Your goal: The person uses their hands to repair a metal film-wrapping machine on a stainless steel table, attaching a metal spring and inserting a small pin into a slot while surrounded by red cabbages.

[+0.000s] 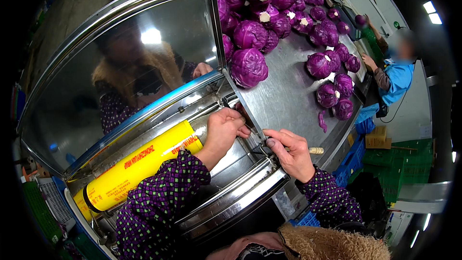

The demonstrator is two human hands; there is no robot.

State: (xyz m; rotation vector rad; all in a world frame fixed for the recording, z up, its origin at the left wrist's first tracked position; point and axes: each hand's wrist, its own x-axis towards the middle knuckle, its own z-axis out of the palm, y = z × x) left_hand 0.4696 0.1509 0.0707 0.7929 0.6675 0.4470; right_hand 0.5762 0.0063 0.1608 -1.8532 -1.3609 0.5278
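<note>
One steel machine [232,201] seemed mid-adjustment — left hand [226,131] nearly closed, right hand [291,153] half-curled, any hold I couldn't tell — and the next move probably wanted delicacy.

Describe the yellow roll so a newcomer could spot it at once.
Start at the big shiny panel at upper left. Just below it, down and left of the person's left hand, a thick roll lies slantwise, partly hidden behind the left sleeve. Its bright yellow surface with red print sets it apart from the grey metal beside it.
</note>
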